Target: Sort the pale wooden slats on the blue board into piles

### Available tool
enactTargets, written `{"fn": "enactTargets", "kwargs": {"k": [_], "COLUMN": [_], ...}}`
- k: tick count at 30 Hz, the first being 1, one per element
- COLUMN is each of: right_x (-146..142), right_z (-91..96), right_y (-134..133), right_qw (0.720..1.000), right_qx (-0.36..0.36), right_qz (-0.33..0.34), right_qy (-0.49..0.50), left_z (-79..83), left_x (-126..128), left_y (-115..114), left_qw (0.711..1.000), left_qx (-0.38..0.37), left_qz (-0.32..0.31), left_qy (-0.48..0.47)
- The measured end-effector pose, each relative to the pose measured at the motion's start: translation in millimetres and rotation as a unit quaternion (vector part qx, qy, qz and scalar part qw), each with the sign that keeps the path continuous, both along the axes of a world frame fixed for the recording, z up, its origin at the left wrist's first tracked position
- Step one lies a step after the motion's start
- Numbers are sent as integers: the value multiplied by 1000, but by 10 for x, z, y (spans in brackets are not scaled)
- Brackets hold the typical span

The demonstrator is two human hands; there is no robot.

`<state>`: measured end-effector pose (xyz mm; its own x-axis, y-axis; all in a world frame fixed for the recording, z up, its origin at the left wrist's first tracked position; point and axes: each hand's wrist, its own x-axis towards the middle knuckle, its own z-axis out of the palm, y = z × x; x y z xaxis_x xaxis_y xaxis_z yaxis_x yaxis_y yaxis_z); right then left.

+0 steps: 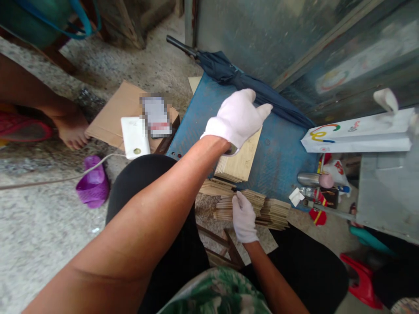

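My left hand (pixel 237 117), in a white glove, is raised over a blue metal table (pixel 281 152) with its fingers closed round the top edge of a thin plywood sheet (pixel 240 162). My right hand (pixel 244 218), also gloved, rests lower down on stacks of thin wooden sheets (pixel 271 209) at the table's near edge, its fingers pinching the top of one stack. More wooden sheets (pixel 214 187) lie fanned out to the left of it.
A folded dark umbrella (pixel 248 85) lies across the table's far side. A white bag (pixel 356 133) and small bottles (pixel 316 187) sit at the right. A power bank (pixel 135 137) lies on cardboard (pixel 113 117) at the left, near another person's foot (pixel 70 131) and a purple sandal (pixel 93 183).
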<state>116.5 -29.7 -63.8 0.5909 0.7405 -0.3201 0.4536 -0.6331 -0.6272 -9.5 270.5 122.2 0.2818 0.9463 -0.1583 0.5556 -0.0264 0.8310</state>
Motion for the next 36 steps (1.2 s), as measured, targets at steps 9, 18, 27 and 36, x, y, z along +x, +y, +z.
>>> {"fn": "enactTargets", "kwargs": {"k": [9, 18, 27, 36], "right_x": [-100, -117, -162, -192], "right_z": [-188, -302, -254, -157], "right_y": [86, 81, 79, 139], "right_qw": [996, 997, 996, 990], "right_qx": [-85, -71, -80, -5], "right_qz": [13, 25, 29, 58], "right_qy": [9, -18, 16, -130], "left_z": [5, -1, 13, 49], "left_x": [-1, 11, 38, 30], "left_y": [-32, -42, -63, -54], "left_qw": [1000, 1000, 1000, 999], "left_qx": [6, 5, -10, -14], "left_qz": [-10, -20, -23, -24], "left_qy": [7, -9, 6, 23]}}
